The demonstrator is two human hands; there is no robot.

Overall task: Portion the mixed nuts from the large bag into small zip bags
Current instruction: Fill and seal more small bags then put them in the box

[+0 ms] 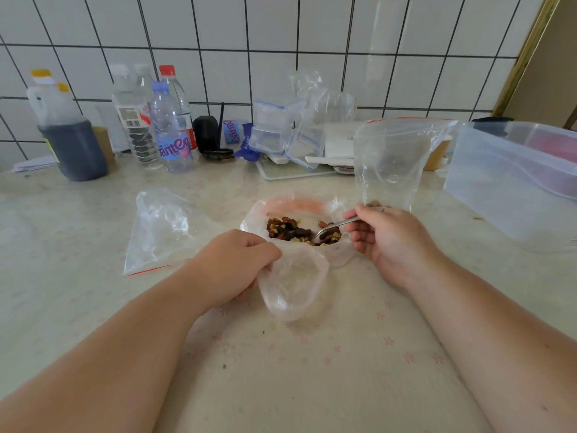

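The large clear bag (296,285) lies open on the counter in front of me, its mouth rolled back around a heap of mixed nuts (299,232). My left hand (234,264) grips the bag's near left edge. My right hand (393,242) pinches the handle of a metal spoon (335,226), whose bowl is dipped among the nuts. Just behind my right hand a small zip bag (393,160) stands upright and open. Another small zip bag (159,229) with a red strip lies flat to the left.
Several bottles (170,126) and a dark-liquid jug (73,145) line the tiled wall at back left. Clear lidded boxes (274,129) and a tray sit at back centre. A large clear plastic tub (512,182) stands at right.
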